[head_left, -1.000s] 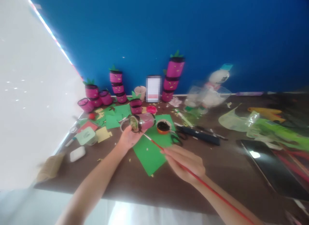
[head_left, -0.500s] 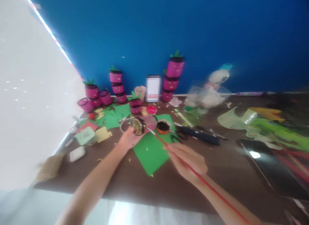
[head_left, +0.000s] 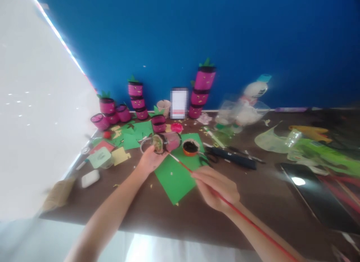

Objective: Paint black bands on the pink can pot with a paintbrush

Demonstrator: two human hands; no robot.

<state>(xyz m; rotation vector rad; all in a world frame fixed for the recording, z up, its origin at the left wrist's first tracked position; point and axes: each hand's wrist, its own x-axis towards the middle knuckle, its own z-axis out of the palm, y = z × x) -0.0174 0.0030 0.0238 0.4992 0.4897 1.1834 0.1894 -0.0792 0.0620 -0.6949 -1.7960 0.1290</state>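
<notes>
My left hand [head_left: 151, 159] is closed round a pinkish cup [head_left: 172, 140], tipped on its side with its dark-edged mouth toward me. In my right hand [head_left: 216, 188] is a long red-handled paintbrush [head_left: 184, 165], pinched between thumb and fingers, its tip at the lower edge of the cup's dark rim. A small orange-sided pot of black paint [head_left: 190, 147] stands right of the cup, beside green paper [head_left: 176, 179] lying under my hands. Behind the cup are a small magenta container [head_left: 158, 124] and a bright pink lid or dish [head_left: 176, 127].
Stacked magenta containers with green leaf tops [head_left: 201, 91] stand along the blue wall, near an upright phone-like screen [head_left: 179, 103]. Scissors [head_left: 208, 158], a dark blue stick-like tool [head_left: 236, 157] and a tablet [head_left: 317, 196] lie rightward. Paper scraps and a white case [head_left: 90, 178] lie left.
The cup has turned a little in my left hand, so more of its side shows. The brush tip has shifted slightly down and left along the rim, with my right hand following.
</notes>
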